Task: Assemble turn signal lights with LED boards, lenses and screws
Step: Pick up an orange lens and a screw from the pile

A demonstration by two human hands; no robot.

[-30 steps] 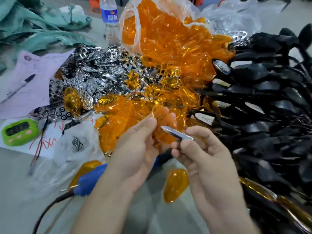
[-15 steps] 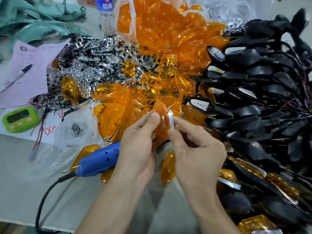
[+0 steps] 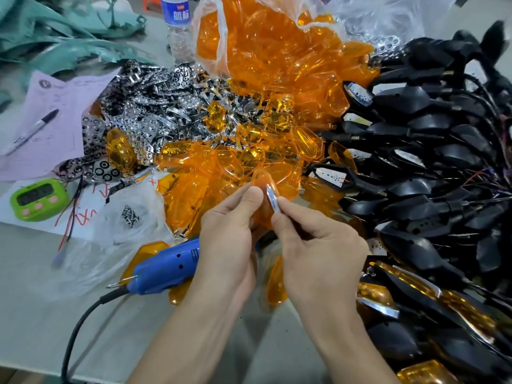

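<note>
Our right hand (image 3: 318, 245) pinches a narrow chrome insert (image 3: 272, 197) between its fingertips (image 3: 285, 203). The insert now stands upright; a second ago it lay flat, pointing to 9 o'clock. Our left hand (image 3: 230, 234) grips an amber lens (image 3: 261, 180), which the insert touches, just at 12 o'clock from both thumbs. We judge the insert is about to seat in the lens. Farther out, a blue electric screwdriver (image 3: 166, 267) lies at 8 o'clock, a heap of amber lenses (image 3: 277, 79) at 12, chrome reflectors (image 3: 155, 115) at 10 and black housings (image 3: 429, 162) at 3.
</note>
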